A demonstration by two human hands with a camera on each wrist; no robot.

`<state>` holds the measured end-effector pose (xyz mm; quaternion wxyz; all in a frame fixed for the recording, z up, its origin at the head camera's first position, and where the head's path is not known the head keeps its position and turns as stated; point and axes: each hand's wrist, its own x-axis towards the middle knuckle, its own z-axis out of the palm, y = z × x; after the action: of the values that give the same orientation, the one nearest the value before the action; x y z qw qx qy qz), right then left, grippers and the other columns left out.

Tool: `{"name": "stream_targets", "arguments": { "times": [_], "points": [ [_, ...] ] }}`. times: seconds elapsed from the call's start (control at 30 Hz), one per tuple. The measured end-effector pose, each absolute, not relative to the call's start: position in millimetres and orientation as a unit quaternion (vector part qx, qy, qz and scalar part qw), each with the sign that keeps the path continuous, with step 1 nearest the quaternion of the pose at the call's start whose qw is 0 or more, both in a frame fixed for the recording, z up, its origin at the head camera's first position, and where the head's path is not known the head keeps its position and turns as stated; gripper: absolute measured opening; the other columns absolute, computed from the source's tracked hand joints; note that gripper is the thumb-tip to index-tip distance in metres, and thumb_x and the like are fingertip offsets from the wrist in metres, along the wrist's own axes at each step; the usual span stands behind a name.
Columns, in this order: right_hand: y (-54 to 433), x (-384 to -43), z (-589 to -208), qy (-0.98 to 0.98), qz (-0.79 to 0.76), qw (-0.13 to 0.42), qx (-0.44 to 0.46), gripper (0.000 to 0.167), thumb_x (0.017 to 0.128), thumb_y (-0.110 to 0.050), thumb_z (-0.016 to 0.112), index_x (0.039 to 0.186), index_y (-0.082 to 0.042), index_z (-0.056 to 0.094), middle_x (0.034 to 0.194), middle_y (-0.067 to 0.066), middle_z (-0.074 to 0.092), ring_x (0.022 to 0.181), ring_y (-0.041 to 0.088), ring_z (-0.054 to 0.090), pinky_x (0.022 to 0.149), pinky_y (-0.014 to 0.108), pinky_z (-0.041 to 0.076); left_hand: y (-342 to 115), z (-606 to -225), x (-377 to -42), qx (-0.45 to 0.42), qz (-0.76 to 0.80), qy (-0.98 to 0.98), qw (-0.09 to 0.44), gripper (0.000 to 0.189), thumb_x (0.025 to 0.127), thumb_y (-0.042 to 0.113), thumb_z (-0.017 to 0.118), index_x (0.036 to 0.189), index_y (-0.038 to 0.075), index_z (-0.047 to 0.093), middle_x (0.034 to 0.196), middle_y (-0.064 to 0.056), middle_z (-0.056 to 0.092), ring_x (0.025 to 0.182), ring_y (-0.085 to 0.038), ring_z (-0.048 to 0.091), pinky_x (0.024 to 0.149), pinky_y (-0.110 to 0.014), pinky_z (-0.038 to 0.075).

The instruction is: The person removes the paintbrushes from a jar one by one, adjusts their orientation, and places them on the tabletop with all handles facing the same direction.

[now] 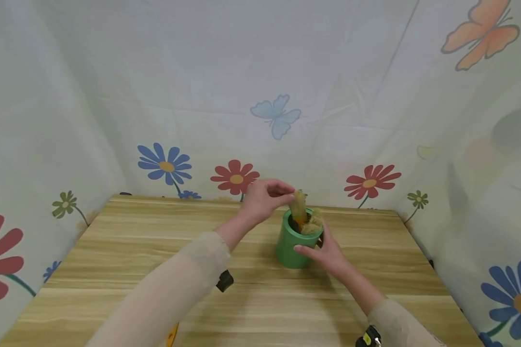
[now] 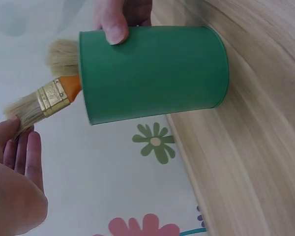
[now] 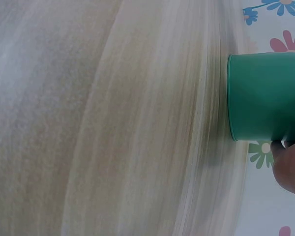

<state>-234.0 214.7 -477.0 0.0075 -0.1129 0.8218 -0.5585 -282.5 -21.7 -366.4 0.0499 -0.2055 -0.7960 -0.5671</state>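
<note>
A green cylindrical can (image 1: 292,250) stands at the back of the wooden table, right of the middle. My right hand (image 1: 328,251) grips its right side, the thumb lying across the front just below the rim. Out of the can's mouth sticks a paintbrush (image 2: 53,96), bristles up, with a gold metal band and the top of an orange handle showing. My left hand (image 1: 264,198) pinches the pale bristles between thumb and fingers. Beside it in the can is a second bristle head (image 2: 64,56). The lower handles are hidden inside the can.
Around the wooden table (image 1: 147,241) hangs a pale cloth (image 1: 199,86) printed with flowers and butterflies. Part of an orange object (image 1: 172,336) shows near the front edge, mostly behind the left sleeve. Each forearm wears a small black device.
</note>
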Motion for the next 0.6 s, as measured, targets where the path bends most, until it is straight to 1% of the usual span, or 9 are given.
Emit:
{"name": "stream_targets", "arguments": {
  "times": [0.23, 0.5, 0.6],
  "points": [
    [216.3, -232.2, -474.5, 0.819, -0.561, 0.014, -0.118, 0.1, 0.092, -0.024, 0.087, 0.167, -0.018, 0.021, 0.166, 0.015, 0.041, 0.154, 0.037, 0.038, 0.127, 0.061, 0.029, -34.3, -346.2, -279.7, -0.198, -0.586, -0.783, 0.062, 0.015, 0.095, 0.021, 0.085, 0.108, 0.015, 0.084, 0.1, 0.002, 0.081, 0.095, -0.015, 0.076, 0.087, -0.034, 0.064],
    [216.9, -232.5, -475.1, 0.816, -0.565, 0.013, -0.119, 0.102, 0.092, -0.022, 0.087, 0.168, -0.016, 0.02, 0.167, 0.016, 0.038, 0.155, 0.038, 0.037, 0.127, 0.061, 0.029, -50.3, -321.5, -272.7, -0.195, -0.61, -0.764, 0.074, 0.017, 0.094, 0.019, 0.086, 0.11, 0.013, 0.083, 0.103, 0.0, 0.081, 0.097, -0.016, 0.076, 0.092, -0.035, 0.063],
    [216.7, -232.7, -474.7, 0.816, -0.566, 0.013, -0.117, 0.101, 0.091, -0.022, 0.088, 0.168, -0.016, 0.021, 0.167, 0.016, 0.038, 0.155, 0.038, 0.036, 0.127, 0.061, 0.029, -56.4, -312.4, -269.8, -0.19, -0.624, -0.754, 0.079, 0.017, 0.094, 0.019, 0.086, 0.11, 0.014, 0.083, 0.105, 0.0, 0.081, 0.098, -0.017, 0.076, 0.091, -0.032, 0.062]
  ]
}}
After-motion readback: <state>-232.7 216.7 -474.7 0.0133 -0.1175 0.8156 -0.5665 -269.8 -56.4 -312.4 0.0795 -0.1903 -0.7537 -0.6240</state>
